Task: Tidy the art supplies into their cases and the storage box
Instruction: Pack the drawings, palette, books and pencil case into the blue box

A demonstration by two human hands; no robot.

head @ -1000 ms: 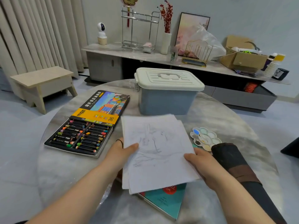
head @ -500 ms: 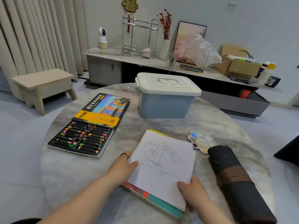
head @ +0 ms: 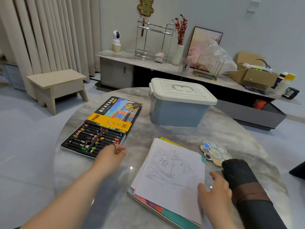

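Our sketch sheets (head: 171, 171) lay stacked on a book (head: 173, 217) on the table (head: 138, 156), between our hands. Our left hand (head: 113, 154) hung loosely open, holding nothing, at the near corner of the open pastel case (head: 99, 133). Our right hand (head: 214, 190), fingers relaxed and empty, sat at the sheets' right edge, just beside the brush roll (head: 244, 184).

Beige curtains (head: 49, 33), wooden stool (head: 56, 85), grey floor (head: 24, 129), long marble-topped sideboard (head: 165, 65)
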